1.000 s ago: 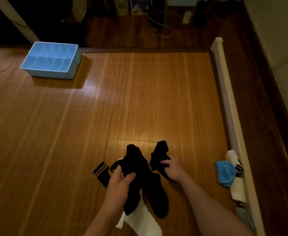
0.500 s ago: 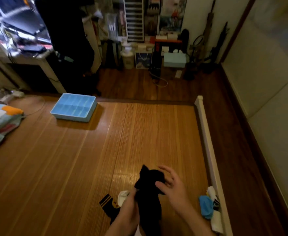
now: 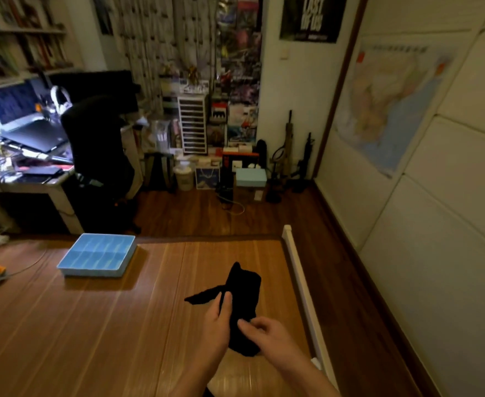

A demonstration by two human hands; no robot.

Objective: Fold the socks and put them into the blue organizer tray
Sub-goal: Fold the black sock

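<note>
socks point(image 3: 242, 293): matt black cloth | tray point(image 3: 92, 273): smooth plastic | mat point(image 3: 92, 339): glossy bamboo

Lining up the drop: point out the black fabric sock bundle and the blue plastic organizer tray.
black fabric sock bundle point(image 3: 245, 282), head view, upper part
blue plastic organizer tray point(image 3: 92, 273), head view, near wall

The pair of black fabric socks point(image 3: 244, 293) is now hanging clear of the brown bamboo mat point(image 3: 92, 325), with one end fanning out to the left. The left hand point(image 3: 217, 325) is taking its grip higher up, and the right hand point(image 3: 267, 336) is closing in to pinch the lower part.
</note>
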